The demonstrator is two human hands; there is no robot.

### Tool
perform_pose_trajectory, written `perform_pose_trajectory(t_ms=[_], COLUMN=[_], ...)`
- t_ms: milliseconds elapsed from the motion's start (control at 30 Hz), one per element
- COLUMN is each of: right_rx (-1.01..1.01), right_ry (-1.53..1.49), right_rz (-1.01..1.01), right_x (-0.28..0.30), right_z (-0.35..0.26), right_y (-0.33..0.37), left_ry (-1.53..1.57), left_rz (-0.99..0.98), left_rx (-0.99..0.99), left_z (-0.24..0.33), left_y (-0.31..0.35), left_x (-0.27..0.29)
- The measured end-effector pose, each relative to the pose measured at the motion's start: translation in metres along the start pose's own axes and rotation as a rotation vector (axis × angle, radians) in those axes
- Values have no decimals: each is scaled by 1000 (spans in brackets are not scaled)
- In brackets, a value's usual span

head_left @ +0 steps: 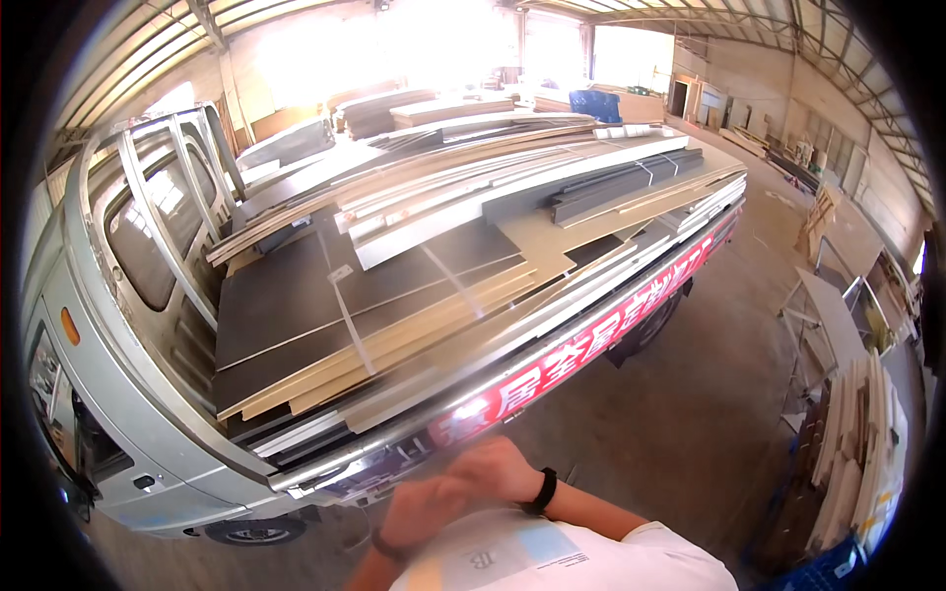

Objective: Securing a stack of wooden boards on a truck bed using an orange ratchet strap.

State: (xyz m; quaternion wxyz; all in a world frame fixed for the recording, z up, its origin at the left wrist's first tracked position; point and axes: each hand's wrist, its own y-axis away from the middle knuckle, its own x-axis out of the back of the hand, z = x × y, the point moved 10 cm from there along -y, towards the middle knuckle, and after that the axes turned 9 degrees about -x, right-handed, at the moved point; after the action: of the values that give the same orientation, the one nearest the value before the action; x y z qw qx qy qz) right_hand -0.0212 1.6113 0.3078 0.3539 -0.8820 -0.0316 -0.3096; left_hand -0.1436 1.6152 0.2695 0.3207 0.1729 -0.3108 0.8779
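My left hand and my right hand are close together in front of my chest, beside the truck's side board. Motion smears the left hand, so its fingers cannot be made out. The right hand looks curled, and whatever may be inside it is hidden. A black band circles my right wrist. Just beyond the hands, the truck bed carries stacked panels and strips: dark panels, a long white board and grey strips. Pale straps cross some of them. Neither hand visibly touches the load.
The silver truck cab stands at the left, with a metal rack behind it. Concrete floor lies to the right. Wooden strips and leaning boards line the right side. A blue bundle is at the back.
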Motion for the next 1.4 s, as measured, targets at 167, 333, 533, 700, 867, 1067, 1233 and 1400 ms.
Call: perform_pose_trajectory(t_ms=[167, 333, 533, 700, 867, 1067, 1233, 1400], right_rx=[75, -1, -197, 40, -95, -193, -157, -45], right_ry=[-97, -104, -59, -226, -195, -145, -318, -280], right_rz=[-44, -94, -141, -58, -85, -193, -264, -388], right_x=[-3, 2, -4, 3, 11, -20, -26, -46], right_z=[0, 0, 16, 3, 4, 10, -5, -11], right_y=[6, 5, 10, 12, 10, 8, 3, 1], left_ry=[28, 49, -119, -3, -11, 69, 70, -39], left_rz=[126, 50, -101, 145, 19, -58, 91, 182], left_rx=[5, 28, -4, -37, -28, 76, 84, 8], left_z=[-30, -22, 12, -17, 10, 2, 0, 8], left_y=[26, 15, -1, 24, 4, 16, 33, 49], left_x=[2, -5, -12, 7, 2, -7, 11, 24])
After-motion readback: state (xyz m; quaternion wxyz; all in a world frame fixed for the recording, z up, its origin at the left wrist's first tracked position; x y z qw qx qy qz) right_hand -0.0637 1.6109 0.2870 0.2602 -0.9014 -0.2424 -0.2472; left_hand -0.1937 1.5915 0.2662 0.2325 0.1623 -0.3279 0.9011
